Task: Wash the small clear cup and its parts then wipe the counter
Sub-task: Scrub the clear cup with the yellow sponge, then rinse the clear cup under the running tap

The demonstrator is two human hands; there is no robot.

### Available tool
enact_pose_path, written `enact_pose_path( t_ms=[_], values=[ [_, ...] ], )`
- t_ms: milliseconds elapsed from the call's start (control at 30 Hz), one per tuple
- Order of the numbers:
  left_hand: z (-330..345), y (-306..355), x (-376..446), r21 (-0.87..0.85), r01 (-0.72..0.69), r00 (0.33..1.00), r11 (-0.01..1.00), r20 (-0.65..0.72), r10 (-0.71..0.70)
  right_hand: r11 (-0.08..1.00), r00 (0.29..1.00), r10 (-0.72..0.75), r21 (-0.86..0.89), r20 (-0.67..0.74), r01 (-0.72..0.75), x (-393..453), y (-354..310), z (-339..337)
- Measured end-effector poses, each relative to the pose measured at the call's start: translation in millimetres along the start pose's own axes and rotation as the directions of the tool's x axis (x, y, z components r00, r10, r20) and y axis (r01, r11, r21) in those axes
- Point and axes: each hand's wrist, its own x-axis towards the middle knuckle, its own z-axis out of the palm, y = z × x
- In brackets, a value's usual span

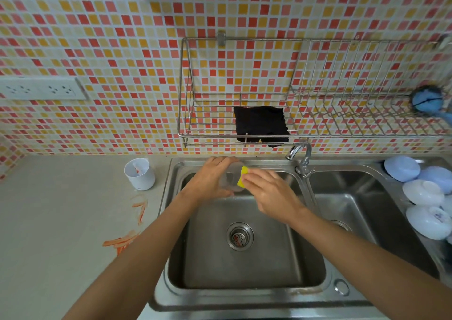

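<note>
Over the left sink basin (244,266), my left hand (210,177) grips a small clear cup (231,179) tilted on its side, its mouth facing right. My right hand (269,192) holds a yellow sponge (242,176) and presses it against the cup's open rim. A white cylindrical cup part (139,174) stands upright on the grey counter (61,221), left of the sink. Orange peelings (127,240) lie scattered on the counter near the sink's left edge.
A tap (299,154) stands between the two basins. A wire rack (305,114) on the tiled wall holds a black cloth (260,124) and a blue scrubber (426,100). Pale blue and white bowls (425,197) are stacked at the right. A wall socket (41,88) is at the left.
</note>
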Motion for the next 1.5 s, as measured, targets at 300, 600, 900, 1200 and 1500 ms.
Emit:
enact_pose_path(
  t_ms=[300,600,900,1200,1500],
  values=[
    [0,0,0,-0.003,0.024,1.000,1.000,0.008,-0.024,1.000,0.999,0.020,0.001,0.029,-0.020,-1,0,-4],
    [2,-3,-22,-0.064,0.170,0.985,0.983,-0.004,-0.170,0.980,0.982,0.187,0.077,-0.037,-0.184,-7,-7,-2],
    [-5,-10,-42,-0.126,0.313,0.945,0.941,-0.055,-0.322,0.887,0.836,0.413,0.368,-0.362,-0.279,50,-29,-48],
    [1,-19,-55,-0.153,0.293,0.946,0.944,-0.096,-0.309,0.778,0.814,0.565,0.419,-0.138,-0.469,175,-14,-59],
    [-2,-46,-72,-0.201,0.361,0.921,0.910,-0.074,-0.382,0.677,0.733,0.675,0.320,0.088,-0.662,203,0,-16]
  ],
)
